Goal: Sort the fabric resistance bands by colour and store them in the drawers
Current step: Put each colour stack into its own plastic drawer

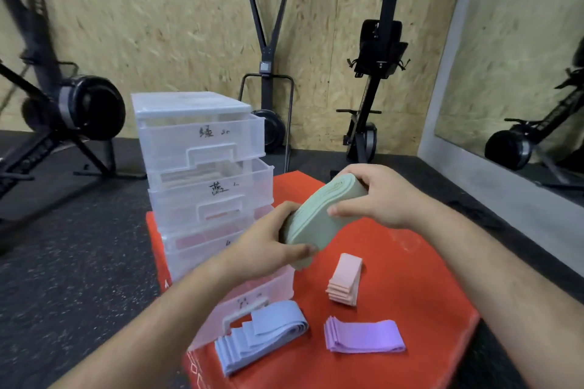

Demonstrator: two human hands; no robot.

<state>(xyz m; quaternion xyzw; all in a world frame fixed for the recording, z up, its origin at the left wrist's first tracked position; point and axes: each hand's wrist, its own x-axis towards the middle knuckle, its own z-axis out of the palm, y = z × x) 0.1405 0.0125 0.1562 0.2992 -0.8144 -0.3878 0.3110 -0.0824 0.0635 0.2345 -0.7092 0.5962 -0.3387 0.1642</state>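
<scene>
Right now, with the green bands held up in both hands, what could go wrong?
1. The green bands are a loose stack gripped at its ends by the left hand and right hand; layers may fan out or slip.
2. The blue bands lie against the handle of the pulled-out bottom drawer and may snag when it moves.

Holding a pale green band stack [319, 218] tilted aloft beside the clear drawers [205, 148]. Leaving blue bands [262, 335], purple bands [363, 336] and pink bands [346, 278] lying folded.

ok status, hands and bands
Green stack gripped by left hand and right hand. Pink stack, purple stack on mat. Blue stack crowds bottom drawer front.
</scene>
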